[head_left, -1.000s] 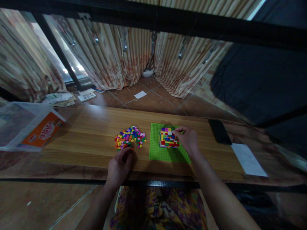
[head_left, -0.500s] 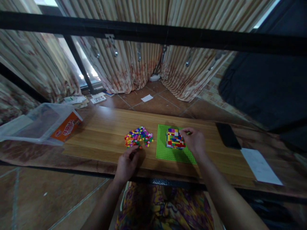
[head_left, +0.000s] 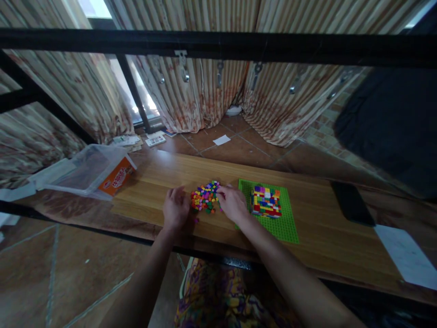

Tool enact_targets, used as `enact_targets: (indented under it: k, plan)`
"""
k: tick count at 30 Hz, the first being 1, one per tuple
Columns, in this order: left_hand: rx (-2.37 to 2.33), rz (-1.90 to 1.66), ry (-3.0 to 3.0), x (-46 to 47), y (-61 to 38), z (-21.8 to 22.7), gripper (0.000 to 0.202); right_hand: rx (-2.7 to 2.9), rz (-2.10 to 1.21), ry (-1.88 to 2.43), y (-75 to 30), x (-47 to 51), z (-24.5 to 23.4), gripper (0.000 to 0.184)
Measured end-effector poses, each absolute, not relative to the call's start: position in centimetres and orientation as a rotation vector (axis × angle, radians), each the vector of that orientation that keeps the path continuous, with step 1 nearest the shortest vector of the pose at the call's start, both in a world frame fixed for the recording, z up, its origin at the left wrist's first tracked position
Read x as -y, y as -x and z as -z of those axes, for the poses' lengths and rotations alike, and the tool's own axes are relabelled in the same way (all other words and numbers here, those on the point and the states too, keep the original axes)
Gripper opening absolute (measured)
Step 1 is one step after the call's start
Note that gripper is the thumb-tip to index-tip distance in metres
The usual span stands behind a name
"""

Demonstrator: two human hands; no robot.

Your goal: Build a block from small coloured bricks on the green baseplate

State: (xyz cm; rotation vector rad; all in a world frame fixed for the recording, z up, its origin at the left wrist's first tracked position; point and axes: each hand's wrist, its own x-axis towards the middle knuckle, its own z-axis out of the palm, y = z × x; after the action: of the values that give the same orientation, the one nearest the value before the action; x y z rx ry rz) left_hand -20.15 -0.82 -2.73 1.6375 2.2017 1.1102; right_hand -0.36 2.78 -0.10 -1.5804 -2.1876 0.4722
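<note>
A pile of small coloured building bricks [head_left: 206, 197] lies on the wooden board between my two hands. My left hand [head_left: 176, 208] is at the pile's left edge, fingers apart and slightly bent, with nothing visible in them. At the right edge, my right hand [head_left: 233, 204] has thumb and fingertips drawn together among the bricks; what they pinch is too small to make out. A boxy, multicoloured brick structure [head_left: 266, 202] stands on the green baseplate [head_left: 289, 228], just right of my right hand.
A clear plastic bin [head_left: 85, 171] with an orange label stands at the left. A black phone [head_left: 351, 202] and a white sheet [head_left: 406, 255] lie at the right. A dark metal bar [head_left: 218, 45] crosses above the wooden board [head_left: 324, 218].
My right hand has left the brick structure and moved left to the pile. My left hand has shifted to the pile's left side, its fingers loosened. The view has turned slightly left.
</note>
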Motion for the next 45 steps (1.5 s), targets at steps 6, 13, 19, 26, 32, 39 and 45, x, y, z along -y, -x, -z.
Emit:
enact_targets:
  k: [6, 13, 19, 26, 32, 39, 45]
  plan:
    - [-2.264, -0.952, -1.795, -0.4, 20.2, 4.1, 0.036, 2.189, -0.410, 1.697, -0.1, -3.1, 1.3, 0.018]
    - [-2.312, -0.905, -1.891, -0.6, 19.9, 4.6, 0.033, 2.171, -0.429, 1.734, -0.7, -3.6, 0.9, 0.023]
    - [-2.279, -0.959, -1.888, -0.7, 20.1, 4.7, 0.031, 2.242, -0.449, 1.619, 0.5, -3.5, 1.3, 0.024]
    - [-2.265, -0.961, -1.873, -0.7, 20.1, 4.7, 0.029, 2.249, -0.559, 1.698, -0.3, -3.6, 0.7, 0.024]
    - [-2.255, -0.965, -1.888, -0.8, 20.1, 4.7, 0.029, 2.293, -0.496, 1.624, 0.3, -5.1, 0.7, 0.025]
    - [-2.252, -0.971, -1.895, -0.9, 20.2, 4.9, 0.028, 2.406, -0.458, 1.584, 0.5, -5.7, 0.6, 0.024]
    - [-2.257, -0.976, -1.893, -0.9, 20.2, 5.0, 0.028, 2.421, -0.464, 1.539, 0.3, -5.4, 0.3, 0.016]
